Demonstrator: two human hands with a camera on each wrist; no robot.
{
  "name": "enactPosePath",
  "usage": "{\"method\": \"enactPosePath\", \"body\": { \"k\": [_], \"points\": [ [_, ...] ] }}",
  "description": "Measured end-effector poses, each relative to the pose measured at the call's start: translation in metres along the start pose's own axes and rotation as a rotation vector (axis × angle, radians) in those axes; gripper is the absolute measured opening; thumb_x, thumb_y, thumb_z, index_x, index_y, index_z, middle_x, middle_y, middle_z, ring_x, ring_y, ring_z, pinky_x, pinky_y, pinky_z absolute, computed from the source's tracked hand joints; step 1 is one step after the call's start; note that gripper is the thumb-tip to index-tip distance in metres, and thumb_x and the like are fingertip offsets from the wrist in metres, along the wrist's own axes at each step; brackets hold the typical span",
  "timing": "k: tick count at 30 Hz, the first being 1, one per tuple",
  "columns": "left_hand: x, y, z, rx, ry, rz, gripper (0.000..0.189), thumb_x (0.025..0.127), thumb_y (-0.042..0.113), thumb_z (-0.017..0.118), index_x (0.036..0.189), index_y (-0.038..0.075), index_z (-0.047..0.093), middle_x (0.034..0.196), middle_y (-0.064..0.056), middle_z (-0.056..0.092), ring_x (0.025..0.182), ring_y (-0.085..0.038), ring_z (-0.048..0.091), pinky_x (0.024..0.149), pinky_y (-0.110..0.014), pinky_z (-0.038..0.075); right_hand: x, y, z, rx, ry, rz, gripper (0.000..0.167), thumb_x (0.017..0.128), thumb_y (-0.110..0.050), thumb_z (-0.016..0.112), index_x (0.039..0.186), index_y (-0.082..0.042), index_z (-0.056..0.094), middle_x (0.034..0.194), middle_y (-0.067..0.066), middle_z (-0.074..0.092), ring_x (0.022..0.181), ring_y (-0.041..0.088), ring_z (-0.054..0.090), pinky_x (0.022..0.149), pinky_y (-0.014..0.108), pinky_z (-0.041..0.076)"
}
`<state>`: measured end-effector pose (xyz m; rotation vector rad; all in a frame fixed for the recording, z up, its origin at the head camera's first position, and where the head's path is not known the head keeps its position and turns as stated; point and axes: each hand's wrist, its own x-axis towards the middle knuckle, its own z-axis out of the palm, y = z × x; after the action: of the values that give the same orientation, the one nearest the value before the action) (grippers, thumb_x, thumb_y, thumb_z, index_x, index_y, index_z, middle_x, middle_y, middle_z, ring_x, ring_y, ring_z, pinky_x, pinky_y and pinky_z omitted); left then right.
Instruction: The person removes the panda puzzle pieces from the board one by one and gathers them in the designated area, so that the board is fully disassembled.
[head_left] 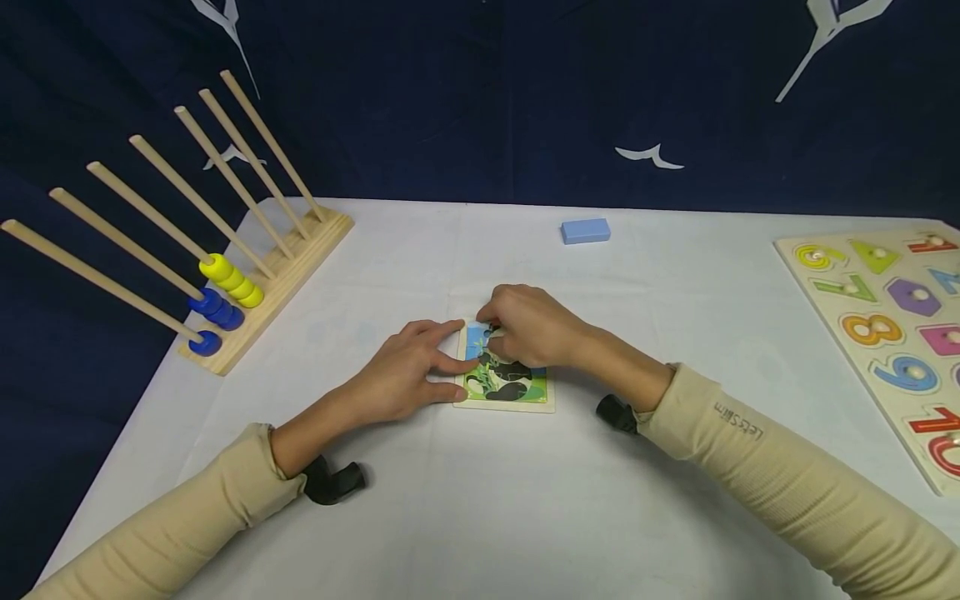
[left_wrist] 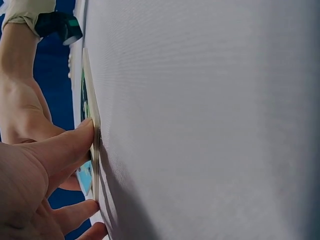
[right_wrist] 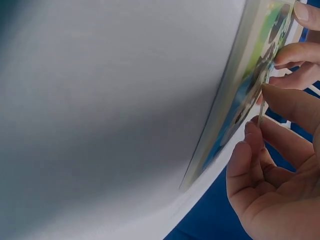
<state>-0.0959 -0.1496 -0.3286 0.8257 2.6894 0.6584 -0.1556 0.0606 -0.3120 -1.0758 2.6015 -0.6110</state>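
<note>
A small panda jigsaw puzzle (head_left: pixel 504 385) in a pale wooden frame lies flat on the table, mid-view. At its left side my left hand (head_left: pixel 405 371) rests with fingers spread; in the left wrist view the thumb (left_wrist: pixel 75 140) touches the board's edge. My right hand (head_left: pixel 536 325) is over the puzzle's upper part and hides some of the picture. The right wrist view shows its thumb and fingertips pinching a thin puzzle piece (right_wrist: pixel 262 107), seen edge-on, close above the board. How that piece's picture looks cannot be made out.
On the left stands a wooden peg rack (head_left: pixel 277 292) with blue and yellow beads. A blue block (head_left: pixel 585 231) lies toward the back. At the right is a wooden number and shape board (head_left: pixel 855 333). A dark blue cloth (head_left: pixel 450 100) hangs behind the white-covered table (head_left: pixel 480 500).
</note>
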Motion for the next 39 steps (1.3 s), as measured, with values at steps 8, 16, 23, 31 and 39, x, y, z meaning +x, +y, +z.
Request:
{"method": "enactPosePath", "body": {
  "k": [8, 16, 23, 31, 39],
  "points": [
    [0.001, -0.002, 0.001, 0.013, -0.005, -0.001, 0.038, 0.088, 0.030, 0.076, 0.124, 0.021, 0.071, 0.153, -0.015, 0.038, 0.134, -0.040, 0.036, 0.102, -0.060, 0.033, -0.006, 0.002, -0.006, 0.036, 0.042, 0.035, 0.037, 0.085, -0.013, 0.075, 0.119, 0.002, 0.070, 0.101, 0.008, 0.064, 0.089, 0.020, 0.058, 0.082, 0.037, 0.046],
    [0.003, 0.001, -0.003, 0.090, -0.046, -0.001, 0.039, 0.088, 0.033, 0.075, 0.125, 0.022, 0.071, 0.153, -0.016, 0.038, 0.133, -0.041, 0.037, 0.103, -0.057, 0.034, -0.024, 0.008, -0.012, 0.072, 0.051, 0.004, 0.036, 0.088, -0.015, 0.071, 0.120, 0.001, 0.069, 0.099, 0.004, 0.063, 0.085, 0.020, 0.057, 0.077, 0.036, 0.046],
    [0.004, 0.001, -0.002, 0.089, -0.038, 0.016, 0.039, 0.089, 0.032, 0.074, 0.126, 0.021, 0.070, 0.152, -0.018, 0.039, 0.133, -0.041, 0.037, 0.104, -0.057, 0.033, -0.040, 0.017, -0.016, 0.038, 0.057, -0.045, 0.035, 0.088, -0.015, 0.075, 0.119, 0.000, 0.070, 0.100, 0.004, 0.065, 0.083, 0.020, 0.057, 0.078, 0.037, 0.045],
    [0.002, 0.001, -0.001, 0.082, -0.044, 0.004, 0.040, 0.090, 0.032, 0.073, 0.129, 0.020, 0.068, 0.153, -0.018, 0.037, 0.135, -0.040, 0.035, 0.105, -0.058, 0.033, -0.058, 0.025, -0.019, 0.019, 0.093, 0.003, 0.031, 0.086, -0.012, 0.075, 0.115, -0.004, 0.070, 0.097, 0.001, 0.064, 0.087, 0.020, 0.057, 0.080, 0.037, 0.044],
    [0.001, 0.000, -0.002, 0.090, -0.046, 0.031, 0.042, 0.090, 0.034, 0.073, 0.130, 0.021, 0.067, 0.153, -0.017, 0.036, 0.135, -0.041, 0.035, 0.105, -0.058, 0.032, -0.075, 0.039, -0.023, 0.024, 0.145, -0.002, 0.024, 0.084, -0.008, 0.074, 0.108, -0.006, 0.073, 0.097, -0.002, 0.063, 0.087, 0.018, 0.056, 0.078, 0.036, 0.046]
  ]
}}
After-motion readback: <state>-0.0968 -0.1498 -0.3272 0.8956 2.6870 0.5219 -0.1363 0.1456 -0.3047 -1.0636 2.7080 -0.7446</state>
